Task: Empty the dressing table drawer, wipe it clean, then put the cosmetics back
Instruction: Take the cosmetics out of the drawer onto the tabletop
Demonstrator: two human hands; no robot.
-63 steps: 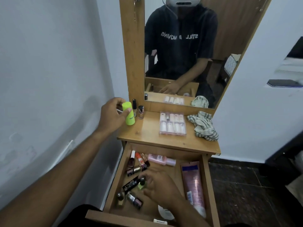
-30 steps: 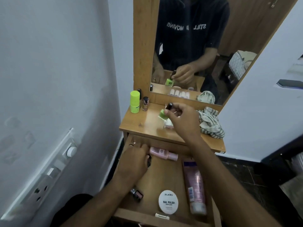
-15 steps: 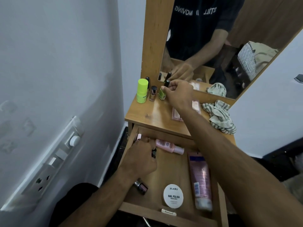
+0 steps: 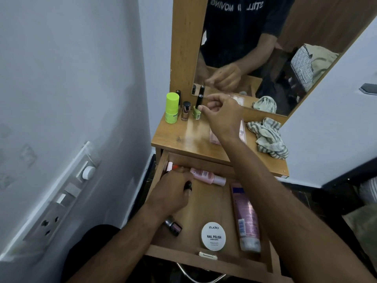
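Note:
The open wooden drawer (image 4: 183,256) holds a pink bottle (image 4: 208,176), a pink tube (image 4: 244,215), a white round nail polish wipes tin (image 4: 213,236) and a dark nail polish bottle (image 4: 173,226). My left hand (image 4: 171,190) is inside at the drawer's back left, closed over small cosmetics; a dark tube end pokes out of the fist. My right hand (image 4: 220,113) hovers over the table top, fingers loose, thumb tip beside a green nail polish bottle (image 4: 197,113) that stands upright. Beside that bottle stand a brown polish bottle (image 4: 185,111) and a lime green stick (image 4: 171,108).
A striped cloth (image 4: 269,137) lies on the right of the table top. A clear pack of small bottles (image 4: 214,137) sits partly under my right wrist. The mirror (image 4: 265,48) rises behind, and a wall with a switch panel (image 4: 61,199) runs close on the left.
My right hand carried the green nail polish bottle from the drawer to the table top's back left and set it down. My left hand placed the lime stick, then went into the drawer and closed on small cosmetics.

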